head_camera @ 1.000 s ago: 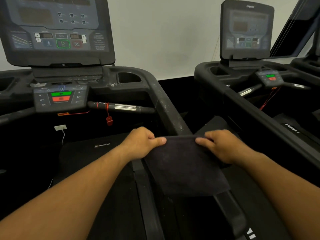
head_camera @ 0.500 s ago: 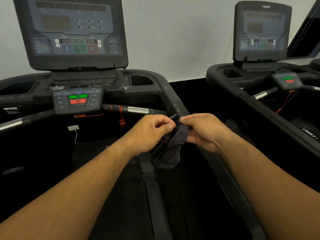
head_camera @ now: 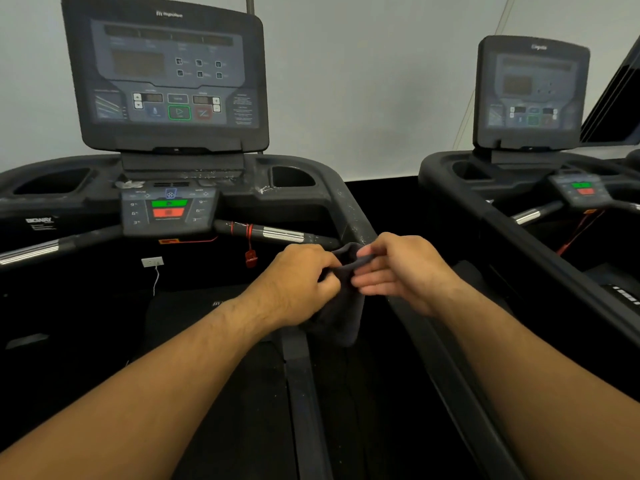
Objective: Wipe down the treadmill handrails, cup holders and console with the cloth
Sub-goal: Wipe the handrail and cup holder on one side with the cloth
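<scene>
I have only the one head view, wide-angle, looking forward and down. It faces the treadmill console from close by, with a second treadmill at the right edge.

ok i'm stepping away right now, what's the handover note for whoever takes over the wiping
Hands: the left hand grips the bunched dark cloth; the right hand pinches its upper edge.
Cloth: held between both hands, just in front of the right handrail, not spread on any surface.
Done: apparently nothing; white specks show on that handrail and smears beside the right cup holder.
Left to do: both handrails, the right cup holder, the left cup holder and the console.
</scene>
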A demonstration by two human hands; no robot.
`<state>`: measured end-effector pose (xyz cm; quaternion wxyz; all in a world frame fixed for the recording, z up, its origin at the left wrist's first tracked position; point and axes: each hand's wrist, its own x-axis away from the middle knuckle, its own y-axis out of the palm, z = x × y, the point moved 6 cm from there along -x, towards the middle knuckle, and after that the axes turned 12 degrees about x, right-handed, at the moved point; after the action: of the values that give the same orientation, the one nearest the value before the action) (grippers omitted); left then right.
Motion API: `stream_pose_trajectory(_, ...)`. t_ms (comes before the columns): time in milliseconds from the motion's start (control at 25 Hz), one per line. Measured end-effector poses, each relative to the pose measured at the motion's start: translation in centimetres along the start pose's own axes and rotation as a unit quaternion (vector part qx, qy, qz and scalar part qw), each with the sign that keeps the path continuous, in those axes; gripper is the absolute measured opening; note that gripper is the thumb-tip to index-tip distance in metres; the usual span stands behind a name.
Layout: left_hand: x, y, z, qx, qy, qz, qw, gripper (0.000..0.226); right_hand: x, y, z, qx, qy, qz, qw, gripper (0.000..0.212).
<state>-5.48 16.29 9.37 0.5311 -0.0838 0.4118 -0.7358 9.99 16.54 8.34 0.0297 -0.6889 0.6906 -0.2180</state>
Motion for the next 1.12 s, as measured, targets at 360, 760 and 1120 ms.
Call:
stream_pose_trajectory(360,0.0,-0.1,-1.6,-0.081,0.005,-0.127,0.989,0.022,0.7,1.2,3.2,0.568,-0.159,-0.066,0.805,0.013)
stream_pose_trajectory(760,-2.2,2.9,0.3,0.171,-0.074,-0.068,0.980,0.017,1.6,-7.3,1.0,0.161,-0.116,0.135,0.971,0.017)
stream_pose_trajectory(1120,-3.3,11.0,-1.7,0.258,-0.243,0.022,0.935,0.010,-0.6,-6.2,7.9,0.450,-0.011,0.234,0.862,0.036)
